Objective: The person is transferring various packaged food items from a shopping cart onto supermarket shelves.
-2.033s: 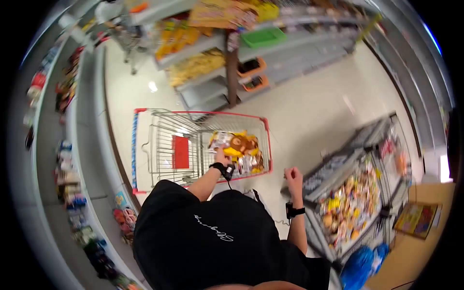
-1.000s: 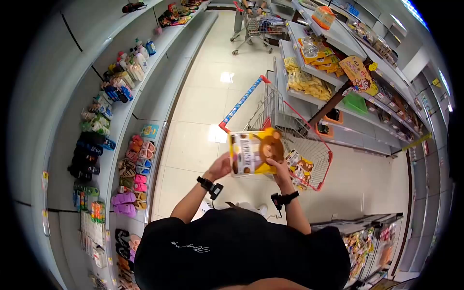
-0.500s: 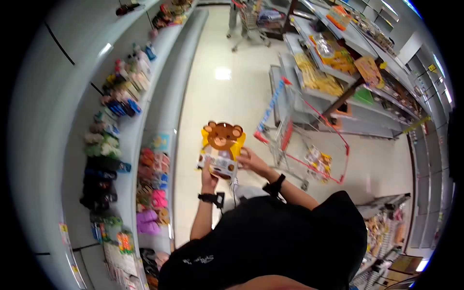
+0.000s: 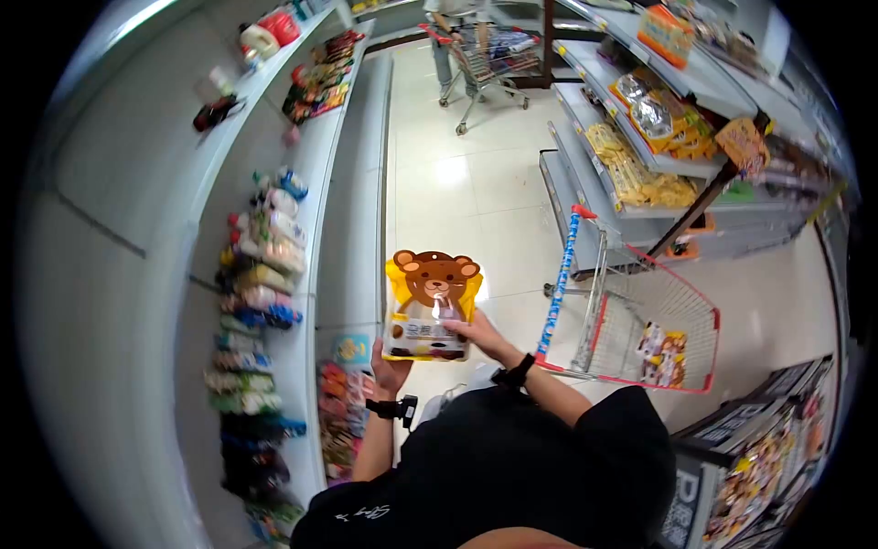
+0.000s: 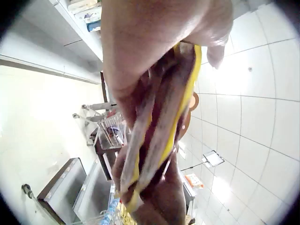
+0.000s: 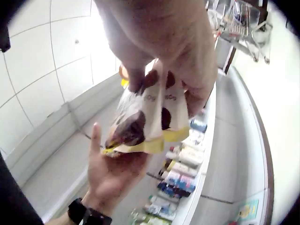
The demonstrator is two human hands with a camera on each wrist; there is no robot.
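Two bear-face snack packs (image 4: 434,306) are held upright in front of the body, one behind the other; both show in the right wrist view (image 6: 152,115). My right hand (image 4: 485,335) grips them at the right side, thumb on the front; in its own wrist view the hand (image 6: 164,40) covers their near edge. My left hand (image 4: 390,368) is at their lower left corner. Seen in the right wrist view, the left palm (image 6: 115,178) touches the packs' bottom, thumb sticking out away from them, other fingers hidden behind. The left wrist view shows the packs (image 5: 161,126) edge-on.
A shopping cart (image 4: 554,293) stands to the right with similar packs (image 4: 662,355) inside. Shelves with bottles (image 4: 265,238) and slippers line the left. Snack shelves (image 4: 640,178) are at right. Ahead, a person stands behind another cart (image 4: 494,57).
The left hand was in the cart; bear packs have since come out and turned upright between both hands. The view has swung left, and the cart now appears farther right.
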